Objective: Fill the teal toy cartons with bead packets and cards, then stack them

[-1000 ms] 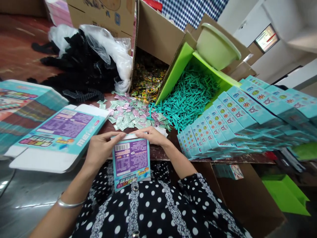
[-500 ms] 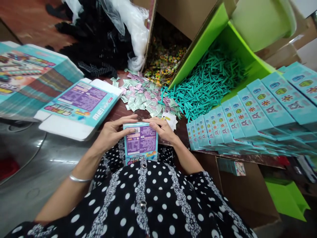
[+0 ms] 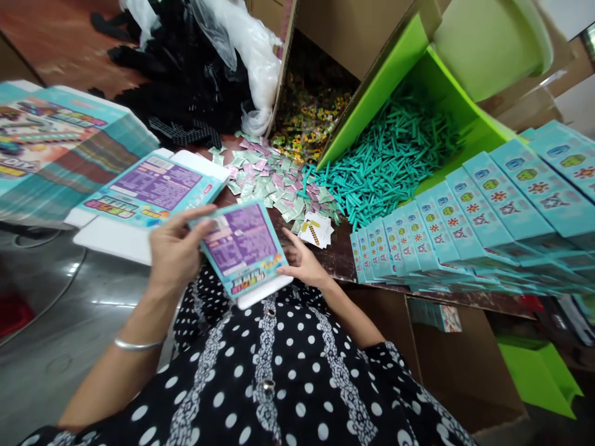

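Observation:
My left hand (image 3: 175, 248) grips a small flat carton (image 3: 244, 244) by its upper left side, thumb on the printed face. The carton is light blue with a purple text panel; it tilts over my lap, and a white flap sticks out at its lower end. My right hand (image 3: 304, 260) is at the carton's lower right corner, fingers apart, index finger stretched out and thumb against the corner. Just beyond that hand lies a small pile of white printed cards (image 3: 316, 230) on the dark red table (image 3: 341, 254).
Unfilled-looking flat cartons (image 3: 153, 183) lie by a tall stack (image 3: 69, 142) at left. Small sachets (image 3: 279, 179) spread across the table. Teal plastic pieces (image 3: 390, 161) spill from a green bin (image 3: 469, 124). Rows of closed cartons (image 3: 465, 217) stand at right; a cardboard box (image 3: 460, 365) sits below.
The carton has turned and tilted, bringing its lower flap into view. My left hand has shifted left along its side; my right hand has left the top edge for the lower right corner.

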`<state>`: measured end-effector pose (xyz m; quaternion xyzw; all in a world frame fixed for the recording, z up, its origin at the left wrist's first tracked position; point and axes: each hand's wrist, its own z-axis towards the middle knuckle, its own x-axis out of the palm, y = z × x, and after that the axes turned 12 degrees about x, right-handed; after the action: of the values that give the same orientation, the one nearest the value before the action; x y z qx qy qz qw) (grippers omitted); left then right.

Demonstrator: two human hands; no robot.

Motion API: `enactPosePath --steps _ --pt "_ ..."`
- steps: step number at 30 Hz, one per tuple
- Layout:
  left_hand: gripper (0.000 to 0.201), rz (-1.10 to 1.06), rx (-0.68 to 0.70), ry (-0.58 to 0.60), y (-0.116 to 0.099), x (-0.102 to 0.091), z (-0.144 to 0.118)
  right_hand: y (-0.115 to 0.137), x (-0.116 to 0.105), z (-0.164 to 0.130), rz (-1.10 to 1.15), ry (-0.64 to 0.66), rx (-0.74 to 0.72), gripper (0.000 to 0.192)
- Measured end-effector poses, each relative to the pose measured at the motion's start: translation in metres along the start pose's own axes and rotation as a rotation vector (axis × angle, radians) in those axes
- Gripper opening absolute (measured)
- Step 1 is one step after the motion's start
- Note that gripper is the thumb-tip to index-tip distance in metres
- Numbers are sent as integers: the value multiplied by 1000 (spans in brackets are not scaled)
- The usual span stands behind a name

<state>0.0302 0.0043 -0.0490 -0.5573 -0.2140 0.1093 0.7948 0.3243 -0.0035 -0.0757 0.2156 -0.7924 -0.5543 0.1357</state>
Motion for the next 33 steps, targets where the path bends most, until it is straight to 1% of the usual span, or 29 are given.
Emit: enactPosePath --steps 2,3,4,6,7,8,9,11,13,14,16,17,18,19,20,22,23,24,25,26,27,28,29,30,31,33 --pt "36 -50 109 -231 -4 -2 12 -2 4 -4 65 -29 -28 123" --pt "35 -74 149 -309 -6 -2 16 0 4 -4 103 -73 -50 116" --pt "34 -93 155 -341 -7 -1 18 5 4 -4 137 -124 -74 109" --pt "36 -132 91 -328 -9 2 16 16 3 -4 190 -195 -127 95" --pt "37 -154 41 -313 -9 3 12 22 3 -4 207 -196 -155 89" --pt "37 -176 2 -316 -8 5 6 26 3 -4 220 -171 -176 87" --pt "37 -186 -30 -309 -8 6 0 28 4 -5 236 -127 -183 87" --pt "32 -175 -29 -354 -6 7 -11 25 9 -7 284 -43 -164 92" --pt "26 -129 3 -367 -2 7 -18 17 16 -8 307 -25 -121 97" --pt "24 -103 16 -368 -1 6 -21 13 18 -8 299 -55 -98 95" --pt "26 -52 22 -352 -1 2 -24 7 20 -7 283 -176 -64 84" --pt "30 -5 15 -294 -3 0 -25 6 19 -7 293 -241 -52 80" --pt "35 75 22 -195 -6 -3 -26 6 16 -7 316 -295 -43 77" --pt "41 184 58 -66 -10 -6 -27 8 13 -7 342 -331 -36 77" --pt "48 304 128 82 -15 -9 -26 10 9 -8 358 -349 -32 77" --pt "61 490 315 384 -26 -11 -25 13 4 -10 331 -345 -14 75" --pt "66 527 391 518 -31 -11 -23 14 4 -11 297 -324 0 73" --pt "69 526 427 644 -34 -9 -21 13 4 -12 256 -288 12 72" --pt "71 502 409 778 -36 -7 -18 13 6 -13 217 -241 19 73" --pt "72 478 354 903 -36 -4 -14 13 8 -13 182 -190 15 75" --pt "72 462 280 1001 -36 -1 -10 12 9 -14 152 -138 1 77" --pt "71 451 202 1069 -34 1 -5 13 8 -14 125 -95 -21 80" --pt "66 441 129 1108 -32 3 0 15 4 -15 94 -70 -49 83" --pt "60 434 66 1122 -30 3 4 18 -2 -16 46 -72 -79 84" --pt "54 428 14 1120 -27 2 9 23 -11 -16 -30 -118 -110 82" --pt "49 431 -69 1085 -20 -4 15 32 -34 -18 -288 -314 -152 67"
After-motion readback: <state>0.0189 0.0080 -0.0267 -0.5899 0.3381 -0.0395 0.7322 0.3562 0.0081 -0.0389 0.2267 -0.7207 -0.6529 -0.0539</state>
